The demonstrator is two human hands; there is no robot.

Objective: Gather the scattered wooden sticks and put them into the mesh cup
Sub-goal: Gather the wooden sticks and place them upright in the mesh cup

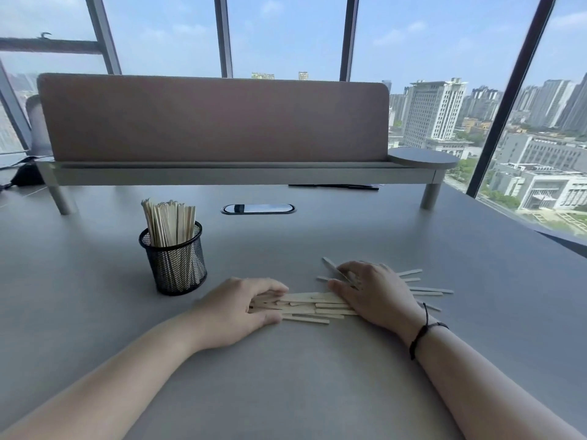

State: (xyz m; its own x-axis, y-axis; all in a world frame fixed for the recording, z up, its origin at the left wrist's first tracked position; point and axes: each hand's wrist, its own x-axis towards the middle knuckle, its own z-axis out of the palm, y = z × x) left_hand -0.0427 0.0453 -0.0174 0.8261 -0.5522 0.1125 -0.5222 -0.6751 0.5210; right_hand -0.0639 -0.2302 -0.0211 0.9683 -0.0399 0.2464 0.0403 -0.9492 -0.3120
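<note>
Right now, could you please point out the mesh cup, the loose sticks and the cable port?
mesh cup (178,268), head view, on its front mesh wall.
loose sticks (309,304), head view, mid-pile between the hands.
cable port (258,208), head view, its centre.

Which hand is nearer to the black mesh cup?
Left. The left hand lies just right of the mesh cup; the right hand is further right, over the sticks.

Pale wooden sticks (313,304) lie flat right of upright black mesh cup (174,259).

Pale tan sticks (313,304), black mesh cup (178,265), grey desk (317,392), dusty pink divider (216,119), black wrist cord (424,333).
</note>
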